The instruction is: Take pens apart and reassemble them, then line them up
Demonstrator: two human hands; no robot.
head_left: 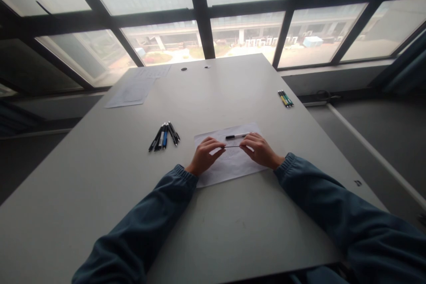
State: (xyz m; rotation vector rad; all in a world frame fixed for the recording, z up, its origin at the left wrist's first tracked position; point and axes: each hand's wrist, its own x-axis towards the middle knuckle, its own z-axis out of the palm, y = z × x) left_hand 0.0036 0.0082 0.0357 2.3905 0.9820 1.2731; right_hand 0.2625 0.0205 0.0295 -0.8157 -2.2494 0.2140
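My left hand (205, 155) and my right hand (259, 149) rest on a white sheet of paper (229, 169) in the middle of the grey table (213, 230). Between their fingertips they hold a thin dark rod (232, 146), one end in each hand; it looks like a pen refill. Just beyond the hands a white pen with a black cap (237, 136) lies on the paper's far edge. Both my arms wear dark blue sleeves.
A loose bunch of several black and blue pens (164, 136) lies to the left of the paper. A few yellow-green pens (285, 98) sit near the table's right edge. More paper sheets (133, 91) lie at the far left corner. Large windows stand behind the table.
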